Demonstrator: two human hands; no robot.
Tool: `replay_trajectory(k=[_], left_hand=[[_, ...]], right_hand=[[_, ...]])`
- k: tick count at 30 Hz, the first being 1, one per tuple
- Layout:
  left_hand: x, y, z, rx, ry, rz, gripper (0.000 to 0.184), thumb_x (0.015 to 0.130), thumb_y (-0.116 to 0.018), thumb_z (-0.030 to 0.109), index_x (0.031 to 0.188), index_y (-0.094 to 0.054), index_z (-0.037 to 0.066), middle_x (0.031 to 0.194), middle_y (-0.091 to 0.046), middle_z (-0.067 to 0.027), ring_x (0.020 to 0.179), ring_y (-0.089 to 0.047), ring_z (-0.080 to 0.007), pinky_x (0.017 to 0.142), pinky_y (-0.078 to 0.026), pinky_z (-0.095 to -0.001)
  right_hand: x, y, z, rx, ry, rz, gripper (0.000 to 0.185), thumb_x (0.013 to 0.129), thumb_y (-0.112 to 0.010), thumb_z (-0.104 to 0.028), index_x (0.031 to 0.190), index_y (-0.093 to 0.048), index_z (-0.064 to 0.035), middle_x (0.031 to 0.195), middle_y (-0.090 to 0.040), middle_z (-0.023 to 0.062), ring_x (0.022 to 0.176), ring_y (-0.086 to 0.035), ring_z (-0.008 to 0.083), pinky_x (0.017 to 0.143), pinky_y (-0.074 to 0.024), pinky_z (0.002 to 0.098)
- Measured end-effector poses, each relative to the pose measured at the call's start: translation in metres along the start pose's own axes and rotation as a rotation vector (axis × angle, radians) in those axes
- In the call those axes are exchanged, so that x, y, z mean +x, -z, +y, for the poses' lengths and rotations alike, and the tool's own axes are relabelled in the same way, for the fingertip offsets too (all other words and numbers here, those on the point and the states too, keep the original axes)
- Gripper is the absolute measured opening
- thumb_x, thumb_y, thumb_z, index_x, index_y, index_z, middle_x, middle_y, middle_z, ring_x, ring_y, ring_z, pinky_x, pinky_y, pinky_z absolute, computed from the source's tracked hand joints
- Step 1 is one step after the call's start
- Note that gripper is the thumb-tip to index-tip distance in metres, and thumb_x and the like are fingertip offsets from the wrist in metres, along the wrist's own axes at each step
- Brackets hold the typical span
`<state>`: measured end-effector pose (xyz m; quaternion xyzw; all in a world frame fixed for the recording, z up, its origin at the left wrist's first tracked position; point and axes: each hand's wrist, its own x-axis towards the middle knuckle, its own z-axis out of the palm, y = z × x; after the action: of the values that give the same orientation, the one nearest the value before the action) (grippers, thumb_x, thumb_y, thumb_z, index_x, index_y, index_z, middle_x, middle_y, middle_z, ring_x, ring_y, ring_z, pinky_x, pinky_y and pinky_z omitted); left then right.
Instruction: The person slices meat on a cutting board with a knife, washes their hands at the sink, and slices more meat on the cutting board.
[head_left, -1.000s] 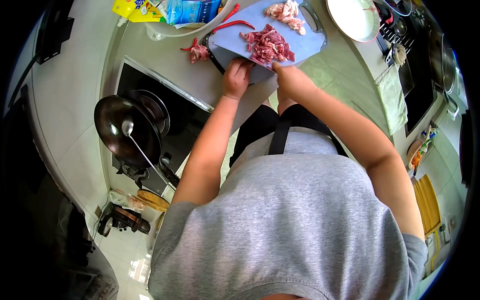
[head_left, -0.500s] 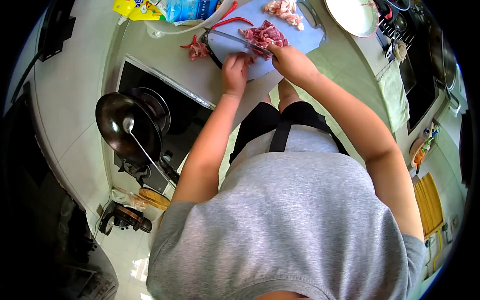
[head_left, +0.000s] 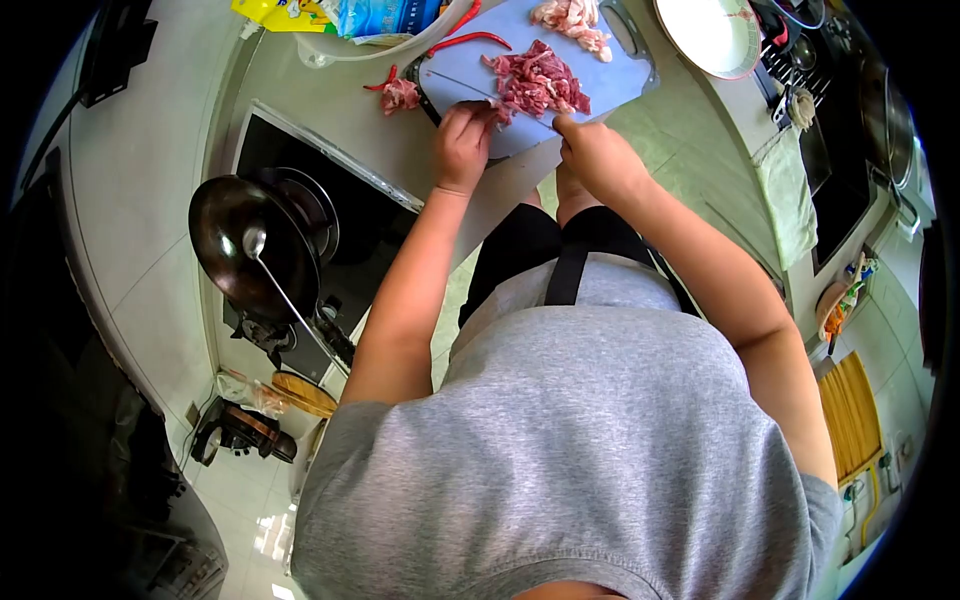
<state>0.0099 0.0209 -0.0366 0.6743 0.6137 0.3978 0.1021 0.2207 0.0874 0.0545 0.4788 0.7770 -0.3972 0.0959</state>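
Note:
A pale blue cutting board (head_left: 610,95) lies at the counter's edge, with a pile of sliced red meat (head_left: 540,80) in its middle and paler meat (head_left: 575,22) at its far end. My right hand (head_left: 598,155) is closed round the handle of a knife (head_left: 455,84), whose thin blade points left across the board. Bent fingers of my left hand (head_left: 463,145) press on a small piece of meat (head_left: 502,115) beside the blade. Red chilies (head_left: 468,40) lie along the board's left side, and a meat lump (head_left: 400,96) sits on the counter.
A wok (head_left: 235,240) with a metal ladle (head_left: 256,243) stands on the stove at left. A clear container (head_left: 350,50) and yellow and blue packages (head_left: 385,17) are at the top. At upper right are a white bowl (head_left: 712,35) and a cloth (head_left: 785,200).
The knife first rose and now lies lower across the board, with my right hand moved slightly down and right since the middle frame. My left hand has stayed near the board's near edge.

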Motion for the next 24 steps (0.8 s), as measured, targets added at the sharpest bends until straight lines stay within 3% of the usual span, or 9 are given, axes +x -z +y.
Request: replay_trajectory(k=[10, 16, 24], left_hand=[[-0.012, -0.019, -0.01, -0.019, 0.009, 0.0, 0.018, 0.077, -0.071, 0.001, 0.094, -0.073, 0.008, 0.096, -0.068, -0.0079, 0.089, -0.065, -0.0291, 0.08, -0.054, -0.0386], [-0.016, -0.024, -0.016, 0.002, 0.032, 0.028, 0.021, 0.077, -0.069, 0.0, 0.095, -0.074, 0.009, 0.099, -0.069, -0.0085, 0.091, -0.065, -0.0288, 0.082, -0.055, -0.0388], [-0.013, -0.016, 0.003, 0.02, 0.004, 0.025, 0.013, 0.081, -0.07, 0.002, 0.093, -0.072, 0.005, 0.097, -0.068, -0.0085, 0.091, -0.064, -0.0296, 0.083, -0.052, -0.0388]], right_hand=[[0.007, -0.014, 0.001, -0.044, -0.047, -0.055, 0.02, 0.089, -0.051, -0.004, 0.108, -0.054, -0.0039, 0.088, -0.068, 0.0231, 0.088, -0.068, 0.0406, 0.074, -0.0531, 0.0517], [0.054, -0.033, -0.009, -0.023, 0.125, 0.014, 0.023, 0.089, -0.05, -0.003, 0.111, -0.055, -0.0015, 0.092, -0.069, 0.0235, 0.088, -0.068, 0.0428, 0.075, -0.0535, 0.0517], [0.018, 0.0, -0.006, -0.042, -0.096, -0.18, 0.03, 0.096, -0.044, -0.011, 0.123, -0.055, -0.0035, 0.103, -0.068, 0.0234, 0.1, -0.067, 0.0403, 0.082, -0.0525, 0.0501]])
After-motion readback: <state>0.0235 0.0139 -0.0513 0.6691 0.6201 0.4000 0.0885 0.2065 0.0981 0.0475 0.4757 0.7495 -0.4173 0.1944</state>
